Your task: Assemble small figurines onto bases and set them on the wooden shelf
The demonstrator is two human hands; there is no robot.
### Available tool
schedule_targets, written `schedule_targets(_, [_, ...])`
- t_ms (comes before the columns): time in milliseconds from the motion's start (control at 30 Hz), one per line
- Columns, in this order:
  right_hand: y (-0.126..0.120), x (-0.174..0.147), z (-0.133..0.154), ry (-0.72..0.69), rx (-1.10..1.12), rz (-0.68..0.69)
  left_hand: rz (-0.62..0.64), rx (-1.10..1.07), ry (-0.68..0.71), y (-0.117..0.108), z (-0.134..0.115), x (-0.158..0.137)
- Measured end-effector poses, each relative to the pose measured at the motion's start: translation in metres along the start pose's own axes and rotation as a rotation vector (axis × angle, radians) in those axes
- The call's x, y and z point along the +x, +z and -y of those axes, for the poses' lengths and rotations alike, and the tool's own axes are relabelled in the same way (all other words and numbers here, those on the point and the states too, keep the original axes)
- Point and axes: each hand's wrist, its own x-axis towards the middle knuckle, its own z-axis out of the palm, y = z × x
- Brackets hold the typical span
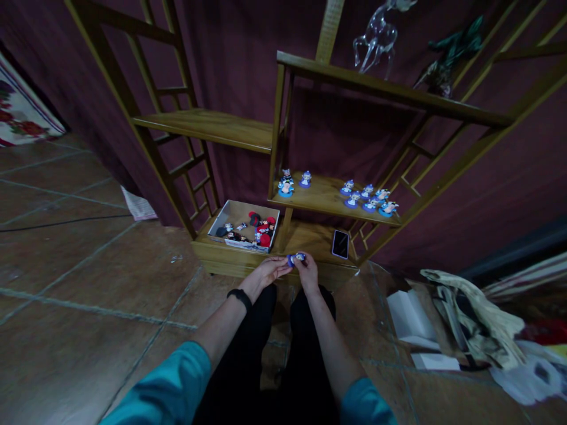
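Between my two hands, just in front of the low shelf, is a small purple-and-white figurine (296, 258) lying on its side. My left hand (271, 270) has its fingers closed on the purple base end. At the other end, my right hand (309, 271) pinches the figurine's upper part. Behind my left hand stands a cardboard box (216, 223) with several small figures and red and dark caps jumbled inside. On the shelf (325, 192) above are similar figurines: a few upright at the left, including a purple one (305, 179), and a cluster (352, 199) at the right.
A phone (340, 244) lies on the low shelf at the right. Higher up stand a clear glass animal (376, 41) and a green ornament (458, 50). White boxes (411, 319), a beige cloth bag (478, 313) and a plastic bag (529, 378) lie on the floor at the right.
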Motion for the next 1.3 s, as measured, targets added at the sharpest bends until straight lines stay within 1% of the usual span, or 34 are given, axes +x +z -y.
schedule_targets(333, [0.000, 0.002, -0.007, 0.008, -0.039, -0.016, -0.036, 0.000, 0.001, 0.004, -0.001, -0.001])
schedule_targets(667, [0.000, -0.003, 0.004, -0.022, -0.079, 0.009, -0.059, 0.003, 0.005, 0.010, -0.002, -0.006])
schedule_targets(833, [0.000, -0.004, 0.004, -0.026, -0.094, 0.009, -0.084, 0.025, 0.019, 0.011, -0.003, -0.007])
schedule_targets(1000, [-0.001, -0.003, 0.002, -0.037, -0.096, 0.000, -0.073, 0.024, 0.024, 0.010, -0.003, -0.007])
schedule_targets(1300, [-0.004, -0.004, 0.004, -0.078, -0.153, 0.039, -0.066, 0.011, 0.024, 0.009, -0.004, -0.009])
